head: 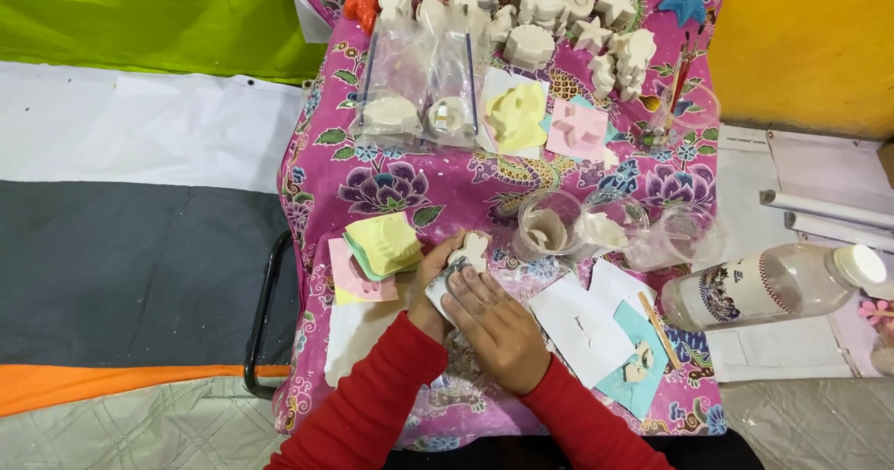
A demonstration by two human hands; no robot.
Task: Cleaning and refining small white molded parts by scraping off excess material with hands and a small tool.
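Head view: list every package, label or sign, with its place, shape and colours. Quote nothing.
Clear plastic bottle with a white cap: lying on its side at the table's right edge, with a wrap-around label in white, dark and red print.
Clear plastic bags: at the table's back, left of centre, holding round white plaster casts.
No signs or screens show.

— What sits under your fingers?
— A small white plaster figure [470, 249], rounded like a little animal, its top poking out just beyond your right fingertips [463, 282].
— And how does it lie?
— Flat, on a pale slab you grip from the left with your left fingers [438, 258].
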